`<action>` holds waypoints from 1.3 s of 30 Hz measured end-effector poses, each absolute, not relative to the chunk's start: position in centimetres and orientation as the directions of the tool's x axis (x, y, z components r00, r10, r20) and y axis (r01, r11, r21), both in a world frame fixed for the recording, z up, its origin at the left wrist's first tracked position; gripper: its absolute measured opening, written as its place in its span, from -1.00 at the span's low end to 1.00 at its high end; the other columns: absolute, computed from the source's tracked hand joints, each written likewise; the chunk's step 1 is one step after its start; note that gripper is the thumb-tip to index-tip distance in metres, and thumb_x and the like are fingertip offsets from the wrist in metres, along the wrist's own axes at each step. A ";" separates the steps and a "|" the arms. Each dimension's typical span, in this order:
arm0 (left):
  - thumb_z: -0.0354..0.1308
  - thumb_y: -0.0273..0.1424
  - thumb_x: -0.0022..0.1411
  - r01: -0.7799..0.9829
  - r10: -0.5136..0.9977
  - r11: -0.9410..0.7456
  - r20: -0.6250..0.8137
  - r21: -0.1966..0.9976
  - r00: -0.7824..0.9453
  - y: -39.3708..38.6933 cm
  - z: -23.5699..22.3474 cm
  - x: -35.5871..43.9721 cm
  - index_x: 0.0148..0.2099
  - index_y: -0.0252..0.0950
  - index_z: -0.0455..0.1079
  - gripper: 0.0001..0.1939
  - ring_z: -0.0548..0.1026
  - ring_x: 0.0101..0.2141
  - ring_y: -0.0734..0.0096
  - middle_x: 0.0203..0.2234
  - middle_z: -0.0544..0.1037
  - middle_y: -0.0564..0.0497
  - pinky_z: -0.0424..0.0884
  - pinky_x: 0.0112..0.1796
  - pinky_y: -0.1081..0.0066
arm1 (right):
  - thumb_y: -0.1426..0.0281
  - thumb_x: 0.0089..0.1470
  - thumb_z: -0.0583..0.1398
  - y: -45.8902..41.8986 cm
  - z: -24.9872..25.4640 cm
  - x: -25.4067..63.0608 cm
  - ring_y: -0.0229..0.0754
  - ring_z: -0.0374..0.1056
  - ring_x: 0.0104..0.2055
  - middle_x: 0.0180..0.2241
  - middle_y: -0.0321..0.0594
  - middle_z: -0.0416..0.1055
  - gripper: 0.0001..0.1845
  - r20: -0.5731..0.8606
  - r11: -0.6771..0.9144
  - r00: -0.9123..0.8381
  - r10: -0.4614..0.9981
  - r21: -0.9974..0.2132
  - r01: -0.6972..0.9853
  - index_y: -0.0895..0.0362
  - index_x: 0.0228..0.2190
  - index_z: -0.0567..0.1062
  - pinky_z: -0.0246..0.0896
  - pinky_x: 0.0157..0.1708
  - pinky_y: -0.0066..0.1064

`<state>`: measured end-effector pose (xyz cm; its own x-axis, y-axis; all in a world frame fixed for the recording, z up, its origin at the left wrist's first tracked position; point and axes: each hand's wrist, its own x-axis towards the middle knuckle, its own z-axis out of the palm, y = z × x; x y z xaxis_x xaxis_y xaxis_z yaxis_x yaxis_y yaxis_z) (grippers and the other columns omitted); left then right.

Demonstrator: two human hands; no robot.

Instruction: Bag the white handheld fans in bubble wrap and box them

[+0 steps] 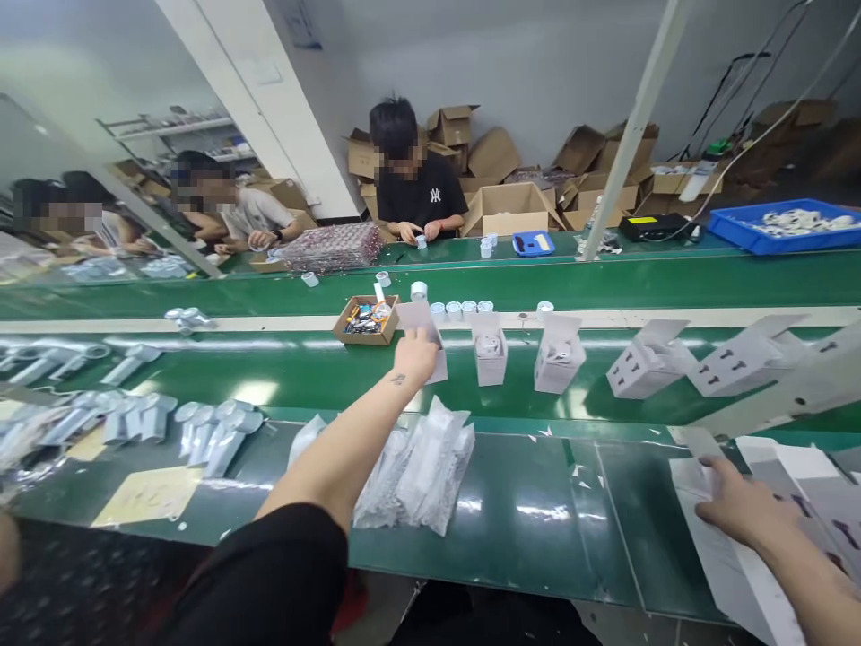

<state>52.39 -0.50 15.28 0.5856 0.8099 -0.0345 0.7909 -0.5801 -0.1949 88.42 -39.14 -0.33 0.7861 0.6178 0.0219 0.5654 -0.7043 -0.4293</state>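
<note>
My left hand (415, 355) reaches across to the green conveyor belt, its fingers closed at the top of a small white box (440, 366) with a raised flap. Part of that box is hidden behind the hand. Off to the right, my right hand (740, 502) grips a flattened white carton (706, 529) at the bench's edge; its fingertips are partly hidden. More white cartons (817, 489) with dark printed pictures lie beside it. Below my left forearm is a pile of clear plastic-wrapped items (434, 467).
Open white boxes (560, 363) stand along the belt (302, 368). A cardboard tray (367, 327) of small parts and round white pieces (469, 309) sit behind them. Pale blue hair-dryer-like bodies (225, 431) lie left. A co-worker (421, 188) sits opposite; a slanted post (632, 135) rises right.
</note>
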 end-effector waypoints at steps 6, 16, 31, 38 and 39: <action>-0.04 -0.46 0.30 0.749 0.756 -0.652 -0.023 -0.115 0.654 0.2 11.6 50.5 -0.04 -0.36 0.42 -0.73 0.25 0.08 0.04 -0.01 0.36 -0.28 0.22 0.00 0.15 | 0.14 -0.11 0.20 -32.6 7.3 72.7 0.15 0.34 -0.02 0.06 -0.01 0.29 -0.39 0.067 -0.378 0.530 0.846 -0.627 0.682 0.00 0.01 0.29 0.33 -0.15 -0.03; 0.16 -0.18 0.15 0.841 0.878 -0.430 -0.062 0.329 0.474 -15.1 0.6 41.1 0.10 -0.38 0.32 -0.46 0.45 -0.07 -0.09 -0.12 0.49 -0.30 0.39 -0.10 0.11 | 0.12 -0.05 0.26 -27.9 1.2 63.3 0.16 0.16 0.19 0.13 0.03 0.15 -0.39 0.180 -0.209 0.549 0.816 -0.793 0.572 0.04 -0.03 0.16 0.17 0.07 0.05; 0.11 -0.43 0.17 0.329 0.531 -0.797 0.331 0.506 0.780 -14.1 15.7 45.1 -0.19 -0.28 0.40 -0.86 0.44 -0.16 0.25 -0.23 0.46 -0.09 0.41 -0.13 0.29 | 0.38 -0.12 0.33 -25.2 3.5 63.9 0.02 0.28 0.11 0.13 -0.01 0.18 -0.23 0.134 -0.020 0.302 0.944 -0.889 0.457 0.02 0.06 0.09 0.27 0.05 -0.04; 0.08 -0.47 0.18 0.460 0.457 -0.887 -0.245 -0.049 0.855 -15.2 20.5 54.3 -0.09 -0.40 0.37 -0.76 0.46 -0.17 0.04 -0.24 0.45 -0.25 0.39 -0.18 0.20 | 0.43 -0.13 0.31 -25.6 3.0 64.8 0.01 0.24 0.15 0.20 0.00 0.12 -0.24 0.184 0.061 0.231 0.955 -0.887 0.457 0.03 0.06 0.08 0.26 0.07 -0.06; 0.07 -0.45 0.20 0.470 0.470 -0.880 -0.263 -0.066 0.843 -15.2 20.8 55.2 -0.06 -0.41 0.34 -0.74 0.47 -0.18 0.03 -0.23 0.46 -0.27 0.40 -0.20 0.20 | 0.43 -0.12 0.31 -25.7 3.0 65.0 0.01 0.23 0.16 0.19 0.00 0.13 -0.23 0.175 0.056 0.232 0.957 -0.894 0.445 0.03 0.07 0.07 0.28 0.06 -0.08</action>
<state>55.22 -15.25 20.78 0.8425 0.4701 -0.2630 0.4704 -0.8800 -0.0657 64.99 -25.70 3.03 0.2317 0.9568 0.1754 0.4445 0.0562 -0.8940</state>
